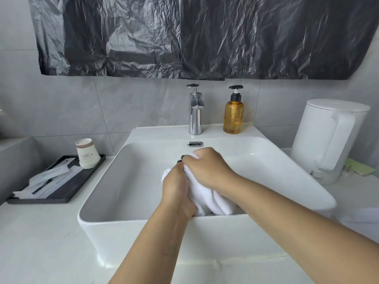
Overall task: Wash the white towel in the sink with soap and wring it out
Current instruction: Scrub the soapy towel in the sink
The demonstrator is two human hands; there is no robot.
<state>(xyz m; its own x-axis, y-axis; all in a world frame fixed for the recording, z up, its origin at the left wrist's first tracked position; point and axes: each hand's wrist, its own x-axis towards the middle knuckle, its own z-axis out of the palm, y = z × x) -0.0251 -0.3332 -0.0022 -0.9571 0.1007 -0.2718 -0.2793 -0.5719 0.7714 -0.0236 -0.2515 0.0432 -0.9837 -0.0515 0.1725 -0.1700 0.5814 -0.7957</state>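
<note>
Both hands are closed round the white towel (213,199), which is bunched into a thick roll over the middle of the sink (106,193), its lower end hanging down inside the near wall. The left hand (176,187) grips the roll on its near, left side, fingers curled round it; the right hand (207,167) clenches the upper end just beyond and to the right, knuckles up. The two fists touch, with cloth showing between and below them. This looks like the scrubbing or wringing stage, though no lather and no running water are visible, so I cannot tell which. If it is wringing, the next move calls for the fists to turn against each other while keeping the roll above the basin so the water falls inside it.

Around the grip, the basin holds nothing but the towel; whether water stands at the bottom is not clear. Left of the hands, on the counter, a black tray (86,181) carries a stack of paper cups (87,153) and some wrapped sachets (49,177). Beyond the grip, on the far ledge, stands the chrome tap (195,115), and just right of it an amber pump bottle (233,115) of soap, full nearly to the shoulder. Far right stands a white lidded bin (328,140)
</note>
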